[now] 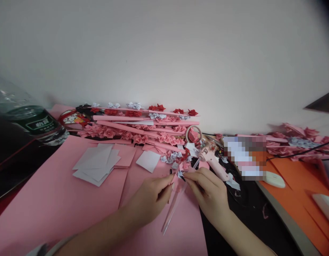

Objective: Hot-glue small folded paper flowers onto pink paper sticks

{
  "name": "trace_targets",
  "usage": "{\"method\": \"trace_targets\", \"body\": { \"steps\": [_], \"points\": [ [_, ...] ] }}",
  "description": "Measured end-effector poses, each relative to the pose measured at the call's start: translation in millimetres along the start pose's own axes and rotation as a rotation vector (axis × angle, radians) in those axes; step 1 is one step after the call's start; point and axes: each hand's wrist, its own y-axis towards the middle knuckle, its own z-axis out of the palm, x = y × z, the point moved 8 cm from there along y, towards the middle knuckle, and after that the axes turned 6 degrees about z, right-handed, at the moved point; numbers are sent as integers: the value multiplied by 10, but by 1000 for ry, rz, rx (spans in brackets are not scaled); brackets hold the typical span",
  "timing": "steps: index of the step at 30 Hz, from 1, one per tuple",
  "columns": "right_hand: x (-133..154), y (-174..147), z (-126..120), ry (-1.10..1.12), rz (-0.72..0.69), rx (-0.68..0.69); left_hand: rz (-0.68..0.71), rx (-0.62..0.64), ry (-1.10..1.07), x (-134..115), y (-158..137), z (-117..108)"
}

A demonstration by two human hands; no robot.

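Note:
Low over the pink sheet, my left hand (154,193) is closed in a pinch at the edge of a small pink and white paper flower piece (180,174). The fingers of my right hand (211,192) pinch the same piece from the other side. A pale, see-through strip (171,211) slants down from between the hands toward me. My fingers partly hide the folds. Just beyond lie small white paper flowers (173,156) and a pink glue gun (214,163) on its side.
White paper squares (96,163) lie on the large pink sheet (81,202). Behind them are bundled pink paper stems with flowers (132,133) and a tape roll (193,134). A water bottle (33,119) stands left; orange sheets (300,185) and a white mouse (274,179) lie right.

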Motion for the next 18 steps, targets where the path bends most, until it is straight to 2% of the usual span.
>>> {"method": "trace_targets", "body": {
  "steps": [8,18],
  "points": [
    [-42,-25,68,-32,16,29,24,-16,24,16,3,-6],
    [-20,-39,62,-22,6,-15,41,-26,54,-17,5,-26]
  ]
}}
